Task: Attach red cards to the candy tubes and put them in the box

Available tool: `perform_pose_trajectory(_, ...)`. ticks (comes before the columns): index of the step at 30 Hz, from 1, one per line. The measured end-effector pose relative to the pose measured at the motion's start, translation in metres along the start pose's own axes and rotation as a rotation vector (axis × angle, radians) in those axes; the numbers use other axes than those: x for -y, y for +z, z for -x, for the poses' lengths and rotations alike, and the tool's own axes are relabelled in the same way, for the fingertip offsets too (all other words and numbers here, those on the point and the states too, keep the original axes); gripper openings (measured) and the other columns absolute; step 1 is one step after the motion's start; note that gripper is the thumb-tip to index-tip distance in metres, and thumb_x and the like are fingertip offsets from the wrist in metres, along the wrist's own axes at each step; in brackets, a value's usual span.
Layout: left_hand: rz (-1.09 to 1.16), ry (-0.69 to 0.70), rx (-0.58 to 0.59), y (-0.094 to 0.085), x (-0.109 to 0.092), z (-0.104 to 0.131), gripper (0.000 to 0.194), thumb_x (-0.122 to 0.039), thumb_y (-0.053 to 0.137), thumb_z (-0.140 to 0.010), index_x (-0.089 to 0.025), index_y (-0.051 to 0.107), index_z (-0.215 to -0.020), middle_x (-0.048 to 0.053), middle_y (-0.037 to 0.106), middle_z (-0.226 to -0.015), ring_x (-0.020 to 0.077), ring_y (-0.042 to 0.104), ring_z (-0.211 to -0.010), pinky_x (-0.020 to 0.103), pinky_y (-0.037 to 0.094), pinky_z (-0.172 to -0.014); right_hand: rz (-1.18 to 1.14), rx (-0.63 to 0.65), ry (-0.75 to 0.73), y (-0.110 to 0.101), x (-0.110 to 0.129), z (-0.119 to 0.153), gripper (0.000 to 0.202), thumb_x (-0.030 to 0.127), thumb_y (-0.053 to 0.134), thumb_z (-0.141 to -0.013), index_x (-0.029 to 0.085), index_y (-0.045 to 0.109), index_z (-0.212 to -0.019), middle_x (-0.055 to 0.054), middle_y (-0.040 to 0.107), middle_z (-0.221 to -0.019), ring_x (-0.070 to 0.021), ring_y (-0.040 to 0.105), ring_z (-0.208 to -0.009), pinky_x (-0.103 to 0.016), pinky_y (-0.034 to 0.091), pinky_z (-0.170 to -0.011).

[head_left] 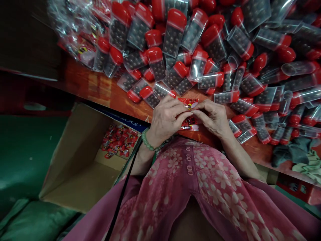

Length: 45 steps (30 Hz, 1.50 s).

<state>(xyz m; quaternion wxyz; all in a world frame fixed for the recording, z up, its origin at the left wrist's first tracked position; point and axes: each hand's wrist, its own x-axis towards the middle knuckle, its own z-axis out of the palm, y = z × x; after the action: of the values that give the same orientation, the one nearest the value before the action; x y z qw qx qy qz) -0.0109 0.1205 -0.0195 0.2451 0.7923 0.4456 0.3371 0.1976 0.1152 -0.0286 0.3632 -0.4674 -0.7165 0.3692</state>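
Near the front edge of the wooden table (87,82), a small red printed packet (190,127) with clear plastic margins is between my hands. My left hand (169,117), with a green bead bracelet at its wrist, pinches the packet's middle from the left. From the right, my right hand (212,115) pinches it too, the two hands' fingertips nearly touching. Part of the packet is hidden behind the fingers. Just beyond lies a large pile of clear containers (173,36) with red caps, filled with dark beads.
Clear plastic wrappers with red print (82,36) lie at the upper left. Below the table edge at left, an open cardboard box (72,157) holds several red packets (119,140). Grey and pale cloths (291,152) lie at the right.
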Motion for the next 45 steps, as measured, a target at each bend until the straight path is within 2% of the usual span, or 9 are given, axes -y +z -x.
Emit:
perform_pose_trajectory(9, 0.128, -0.172, -0.02, -0.012, 0.009, -0.006, 0.022, -0.027, 0.064, -0.098, -0.018, 0.081, -0.087, 0.005, 0.079, -0.084, 0.0163, 0.069, -0.076, 0.032, 0.052, -0.077, 0.236, -0.122, -0.01, 0.015, -0.001, 0.014, 0.019, 0.035, 0.064, -0.102, 0.02, 0.074, -0.098, -0.004, 0.076, -0.084, -0.0188, 0.07, -0.078, -0.034, 0.055, -0.076)
perform_pose_trajectory(16, 0.329, -0.321, -0.146, -0.011, 0.005, -0.004, 0.009, -0.02, 0.077, -0.087, -0.019, 0.081, -0.079, 0.001, 0.078, -0.075, 0.0113, 0.068, -0.067, 0.023, 0.052, -0.065, 0.39, 0.026, 0.041, 0.004, 0.014, 0.019, 0.044, 0.045, 0.062, -0.101, 0.019, 0.065, -0.137, -0.018, 0.067, -0.131, -0.0313, 0.065, -0.121, -0.052, 0.057, -0.103)
perform_pose_trajectory(20, 0.355, -0.339, -0.171, -0.011, 0.002, -0.004, 0.009, -0.019, 0.077, -0.087, -0.02, 0.082, -0.08, 0.001, 0.079, -0.075, 0.0109, 0.069, -0.067, 0.023, 0.054, -0.066, 0.369, -0.046, 0.004, -0.003, 0.025, 0.015, 0.055, 0.049, 0.067, -0.098, 0.022, 0.06, -0.145, -0.017, 0.067, -0.135, -0.032, 0.064, -0.124, -0.054, 0.056, -0.105)
perform_pose_trajectory(23, 0.379, -0.316, -0.14, -0.009, 0.0, -0.005, 0.012, -0.019, 0.074, -0.089, -0.019, 0.081, -0.079, 0.001, 0.079, -0.075, 0.0112, 0.07, -0.068, 0.023, 0.054, -0.067, 0.235, -0.063, -0.015, -0.002, 0.03, 0.006, 0.05, 0.05, 0.07, -0.096, 0.025, 0.065, -0.139, -0.012, 0.074, -0.125, -0.0277, 0.07, -0.115, -0.048, 0.059, -0.099)
perform_pose_trajectory(27, 0.419, -0.27, -0.029, -0.008, -0.004, -0.007, 0.018, -0.021, 0.069, -0.093, -0.017, 0.079, -0.078, 0.002, 0.077, -0.075, 0.0111, 0.068, -0.067, 0.023, 0.053, -0.066, 0.074, -0.111, -0.036, 0.005, 0.032, -0.005, 0.015, 0.034, 0.069, -0.099, 0.024, 0.077, -0.106, -0.002, 0.079, -0.094, -0.0186, 0.073, -0.087, -0.035, 0.059, -0.084)
perform_pose_trajectory(30, 0.386, -0.276, 0.03, -0.016, -0.01, -0.007, 0.016, -0.026, 0.07, -0.093, -0.017, 0.079, -0.084, 0.004, 0.079, -0.083, 0.0134, 0.071, -0.074, 0.025, 0.056, -0.071, 0.033, -0.137, -0.012, 0.008, 0.035, -0.005, 0.013, 0.029, 0.066, -0.1, 0.024, 0.076, -0.094, 0.0, 0.078, -0.087, -0.0157, 0.07, -0.078, -0.031, 0.057, -0.077)
perform_pose_trajectory(33, 0.327, -0.305, 0.073, -0.028, -0.016, -0.004, 0.016, -0.029, 0.068, -0.094, -0.02, 0.08, -0.089, 0.004, 0.082, -0.093, 0.0157, 0.074, -0.084, 0.028, 0.059, -0.08, 0.038, -0.114, 0.006, 0.008, 0.038, -0.001, 0.015, 0.028, 0.064, -0.102, 0.023, 0.074, -0.091, 0.0, 0.076, -0.084, -0.0157, 0.069, -0.078, -0.031, 0.056, -0.078)
perform_pose_trajectory(37, 0.362, -0.288, 0.154, -0.036, -0.017, 0.002, 0.016, -0.024, 0.069, -0.092, -0.02, 0.08, -0.08, 0.003, 0.082, -0.085, 0.0152, 0.074, -0.076, 0.027, 0.06, -0.075, 0.05, -0.043, -0.061, 0.008, 0.036, 0.011, 0.019, 0.031, 0.06, -0.105, 0.022, 0.071, -0.093, -0.003, 0.075, -0.085, -0.0165, 0.068, -0.08, -0.032, 0.055, -0.078)
perform_pose_trajectory(45, 0.605, -0.371, 0.208, -0.016, -0.02, 0.018, 0.006, -0.027, 0.083, -0.083, -0.024, 0.083, -0.078, 0.002, 0.08, -0.076, 0.013, 0.072, -0.067, 0.024, 0.058, -0.065, 0.068, -0.008, -0.202, -0.003, 0.036, 0.035, 0.018, 0.033, 0.061, -0.104, 0.02, 0.068, -0.093, -0.001, 0.073, -0.082, -0.0142, 0.069, -0.077, -0.029, 0.055, -0.075)
